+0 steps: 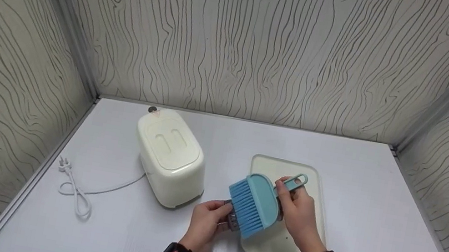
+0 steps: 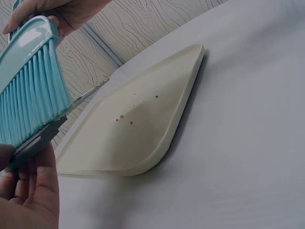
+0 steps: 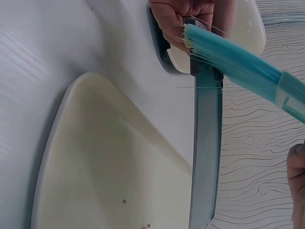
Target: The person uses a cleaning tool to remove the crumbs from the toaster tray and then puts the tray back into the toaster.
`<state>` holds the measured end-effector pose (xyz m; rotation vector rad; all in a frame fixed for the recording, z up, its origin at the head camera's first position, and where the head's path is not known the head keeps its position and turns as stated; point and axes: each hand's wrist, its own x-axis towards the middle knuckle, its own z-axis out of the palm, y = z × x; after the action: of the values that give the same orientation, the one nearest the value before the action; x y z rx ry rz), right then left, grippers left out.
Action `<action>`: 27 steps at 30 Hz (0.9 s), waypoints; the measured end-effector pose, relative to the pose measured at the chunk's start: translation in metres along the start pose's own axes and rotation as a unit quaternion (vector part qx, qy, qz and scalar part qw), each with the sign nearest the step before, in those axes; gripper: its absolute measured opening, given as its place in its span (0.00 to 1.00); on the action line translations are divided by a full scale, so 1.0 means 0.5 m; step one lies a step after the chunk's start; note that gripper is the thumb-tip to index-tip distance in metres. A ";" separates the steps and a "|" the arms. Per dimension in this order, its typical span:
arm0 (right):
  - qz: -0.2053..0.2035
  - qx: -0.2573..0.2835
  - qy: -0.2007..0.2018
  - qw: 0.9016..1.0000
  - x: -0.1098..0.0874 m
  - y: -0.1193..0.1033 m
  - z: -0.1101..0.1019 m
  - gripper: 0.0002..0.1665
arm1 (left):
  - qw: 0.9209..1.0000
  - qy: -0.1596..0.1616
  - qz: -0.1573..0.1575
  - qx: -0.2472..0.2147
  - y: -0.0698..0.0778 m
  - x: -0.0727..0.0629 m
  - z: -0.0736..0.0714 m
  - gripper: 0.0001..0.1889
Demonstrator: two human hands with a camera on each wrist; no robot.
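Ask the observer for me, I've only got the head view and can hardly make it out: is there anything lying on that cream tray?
Observer: Yes. The left wrist view shows several small brown crumbs scattered on the tray.
Operator: And the grey piece in the left grip, what is the brush hiding of it?
Observer: The right wrist view shows a long flat strip running on from the end that the left grip holds.
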<state>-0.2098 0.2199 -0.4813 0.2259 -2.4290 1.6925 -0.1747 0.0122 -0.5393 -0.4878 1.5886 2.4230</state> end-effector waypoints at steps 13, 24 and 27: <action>0.010 -0.043 0.025 0.999 0.005 0.019 -0.006 0.15 | 1.000 0.001 0.001 0.004 0.000 0.003 0.002 0.14; 0.020 -0.057 0.036 0.998 0.010 0.037 -0.030 0.16 | 1.000 0.004 0.006 0.014 -0.001 0.004 0.001 0.13; 0.017 -0.065 0.039 0.997 0.012 0.041 -0.037 0.18 | 1.000 0.005 0.005 0.022 -0.001 0.003 0.000 0.14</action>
<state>-0.2193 0.2443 -0.4924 0.0988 -2.4868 1.5185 -0.1759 0.0124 -0.5404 -0.4867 1.6493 2.3901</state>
